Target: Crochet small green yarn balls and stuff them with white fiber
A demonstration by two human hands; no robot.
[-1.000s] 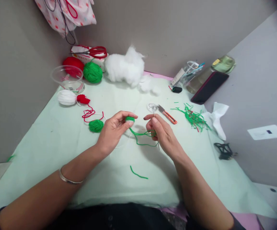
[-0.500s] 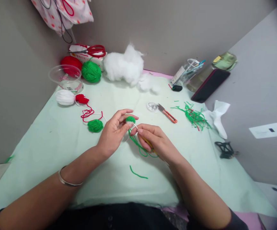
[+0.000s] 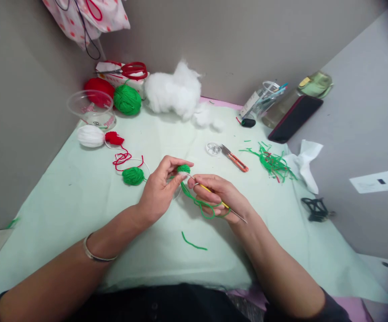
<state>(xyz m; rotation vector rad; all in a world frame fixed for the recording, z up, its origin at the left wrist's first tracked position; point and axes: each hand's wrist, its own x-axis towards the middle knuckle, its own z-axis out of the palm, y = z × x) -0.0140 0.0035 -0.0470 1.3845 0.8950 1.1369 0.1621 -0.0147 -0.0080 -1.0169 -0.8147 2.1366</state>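
Between thumb and fingers my left hand [image 3: 162,187] pinches a small green and white crochet piece [image 3: 183,169]. A crochet hook [image 3: 225,205] with a yellow grip lies in my right hand [image 3: 219,194], its metal tip at the lower edge of the piece. Green yarn strands [image 3: 196,200] hang from the piece and loop around by the right fingers. Left of my left hand lies a small green yarn ball [image 3: 133,176]. A short green yarn scrap [image 3: 194,242] is on the cloth nearer my body.
White stuffing [image 3: 174,94] sits at the back. Orange thread snips [image 3: 234,158] and a heap of yarn clippings [image 3: 274,163] lie to the right. A clear tub [image 3: 91,109], a white yarn ball [image 3: 90,136] and red scissors [image 3: 133,70] are at the left. A phone [image 3: 295,118] leans at the right.
My right hand has rolled so its palm side faces up more, showing the hook's yellow grip and rear shaft. My left hand still grips the crochet piece, nearly in place.
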